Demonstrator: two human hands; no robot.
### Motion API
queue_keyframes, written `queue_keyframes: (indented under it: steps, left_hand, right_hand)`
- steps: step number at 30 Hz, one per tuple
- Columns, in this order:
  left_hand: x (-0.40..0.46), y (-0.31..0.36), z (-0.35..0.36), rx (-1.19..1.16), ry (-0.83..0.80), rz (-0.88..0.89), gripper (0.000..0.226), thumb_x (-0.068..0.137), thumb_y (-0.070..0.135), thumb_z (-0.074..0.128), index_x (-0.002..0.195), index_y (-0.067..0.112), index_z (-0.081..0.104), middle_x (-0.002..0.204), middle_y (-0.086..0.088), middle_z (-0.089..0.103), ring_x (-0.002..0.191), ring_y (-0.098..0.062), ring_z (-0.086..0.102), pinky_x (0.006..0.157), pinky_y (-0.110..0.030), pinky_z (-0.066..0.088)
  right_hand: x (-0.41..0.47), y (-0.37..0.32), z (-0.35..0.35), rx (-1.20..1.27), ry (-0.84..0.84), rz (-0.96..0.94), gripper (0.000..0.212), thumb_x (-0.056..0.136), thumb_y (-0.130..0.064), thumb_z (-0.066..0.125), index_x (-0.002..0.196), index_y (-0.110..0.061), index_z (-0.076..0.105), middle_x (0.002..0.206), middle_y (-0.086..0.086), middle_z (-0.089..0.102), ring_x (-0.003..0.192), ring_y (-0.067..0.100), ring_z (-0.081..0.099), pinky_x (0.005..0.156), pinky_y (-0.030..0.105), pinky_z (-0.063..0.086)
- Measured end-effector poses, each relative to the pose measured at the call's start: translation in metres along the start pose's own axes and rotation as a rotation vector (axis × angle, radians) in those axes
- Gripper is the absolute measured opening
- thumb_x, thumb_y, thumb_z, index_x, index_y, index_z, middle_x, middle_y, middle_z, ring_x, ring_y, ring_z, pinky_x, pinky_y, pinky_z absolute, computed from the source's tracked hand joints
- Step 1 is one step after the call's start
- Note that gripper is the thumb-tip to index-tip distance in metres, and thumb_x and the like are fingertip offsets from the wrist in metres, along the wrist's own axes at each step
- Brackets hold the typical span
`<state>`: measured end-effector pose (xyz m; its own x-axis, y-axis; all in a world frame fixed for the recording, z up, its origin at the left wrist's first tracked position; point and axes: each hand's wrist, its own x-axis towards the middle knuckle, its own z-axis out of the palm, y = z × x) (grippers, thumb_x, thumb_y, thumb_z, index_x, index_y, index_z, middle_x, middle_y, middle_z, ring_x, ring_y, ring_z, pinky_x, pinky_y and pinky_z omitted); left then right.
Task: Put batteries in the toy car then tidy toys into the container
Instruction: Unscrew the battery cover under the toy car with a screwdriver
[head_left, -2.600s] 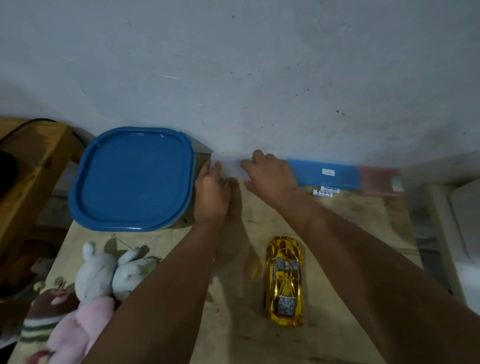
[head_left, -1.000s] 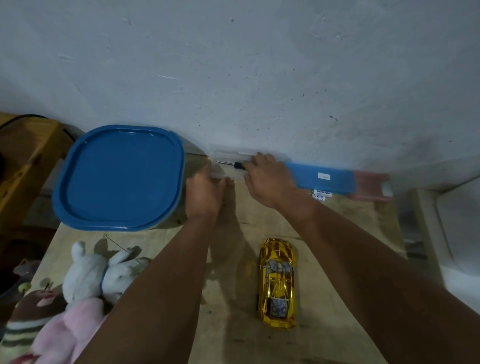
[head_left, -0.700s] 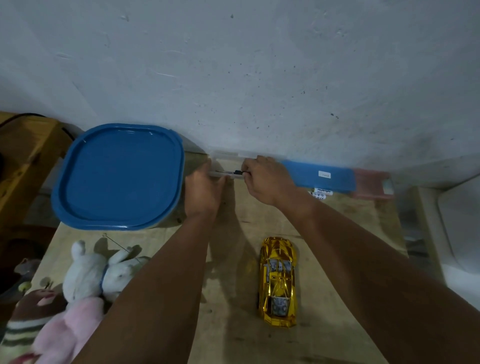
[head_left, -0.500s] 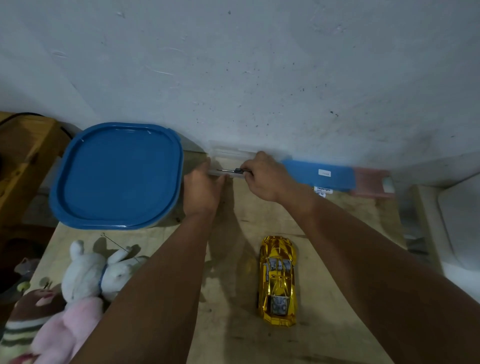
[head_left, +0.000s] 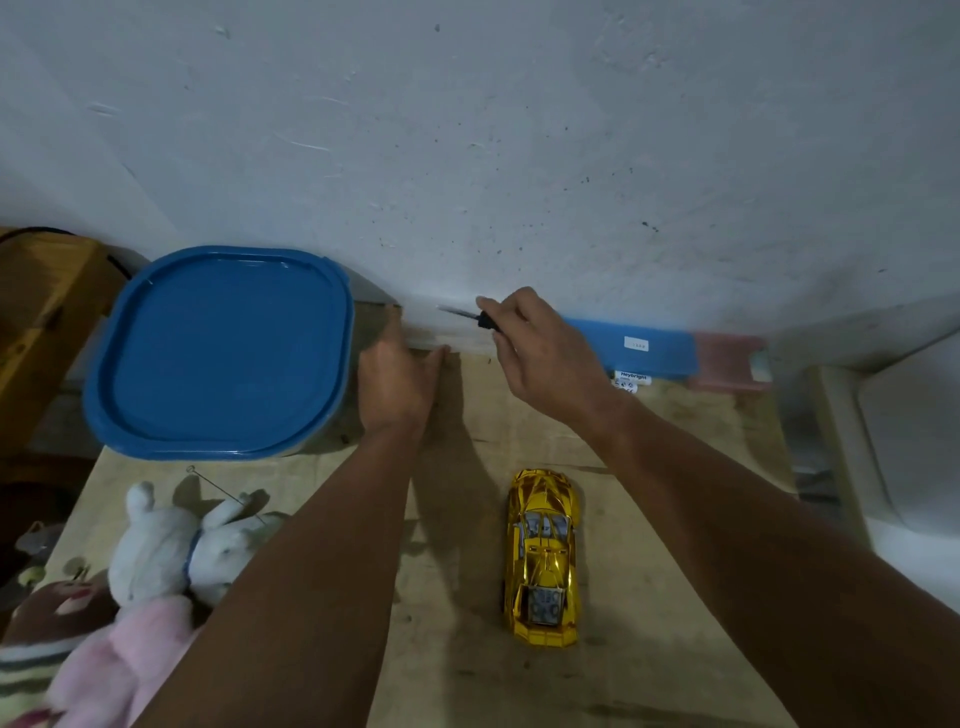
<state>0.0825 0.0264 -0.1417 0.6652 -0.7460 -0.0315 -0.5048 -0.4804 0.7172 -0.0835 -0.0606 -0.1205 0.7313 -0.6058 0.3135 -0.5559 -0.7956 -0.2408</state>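
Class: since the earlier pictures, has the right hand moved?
Yes. The right hand, gripping the screwdriver, has lifted up off the clear box by the wall.

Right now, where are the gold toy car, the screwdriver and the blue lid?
gold toy car (head_left: 543, 556), head view, on its roof.
screwdriver (head_left: 460, 312), head view, on its metal shaft.
blue lid (head_left: 228, 353), head view, on its flat middle.

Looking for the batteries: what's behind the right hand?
A white battery pack peeks out beside the right hand, before a blue box. The hand hides the rest.
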Motion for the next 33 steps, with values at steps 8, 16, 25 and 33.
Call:
queue_keyframes:
  steps: [8,16,25,33]
  left_hand:
    - [-0.003,-0.001,0.002,0.036,-0.012,0.047,0.066,0.095,0.031,0.076,0.154,0.016,0.049,0.131,-0.013,0.07,0.108,-0.026,0.072,0.102,-0.04,0.056]
    - [-0.004,0.002,0.002,0.157,-0.048,0.072,0.061,0.1,0.031,0.068,0.156,0.017,0.046,0.134,-0.013,0.067,0.11,-0.03,0.069,0.098,-0.044,0.058]
    - [-0.003,0.005,0.002,0.3,-0.108,0.079,0.06,0.102,0.02,0.061,0.158,0.014,0.041,0.139,-0.016,0.06,0.119,-0.035,0.063,0.098,-0.049,0.057]
    - [-0.002,0.012,0.002,0.374,-0.181,0.065,0.066,0.103,0.02,0.056,0.163,0.014,0.029,0.139,-0.02,0.054,0.119,-0.04,0.061,0.09,-0.048,0.054]
  right_hand:
    - [-0.007,0.006,0.006,-0.076,-0.114,0.12,0.031,0.103,-0.022,0.045,0.132,-0.016,0.054,0.114,0.007,0.065,0.098,0.027,0.059,0.078,0.041,0.042]
    - [-0.011,0.0,0.008,-0.066,-0.127,0.168,0.031,0.104,-0.024,0.044,0.133,-0.017,0.053,0.115,0.006,0.066,0.097,0.026,0.061,0.075,0.038,0.041]
    - [-0.022,-0.004,0.017,-0.043,-0.057,0.181,0.03,0.102,-0.021,0.05,0.13,-0.015,0.057,0.107,0.006,0.066,0.088,0.024,0.062,0.068,0.03,0.037]
    - [-0.025,-0.01,0.012,0.08,-0.062,0.264,0.03,0.103,-0.021,0.047,0.131,-0.015,0.053,0.111,0.007,0.065,0.092,0.025,0.062,0.072,0.04,0.054]
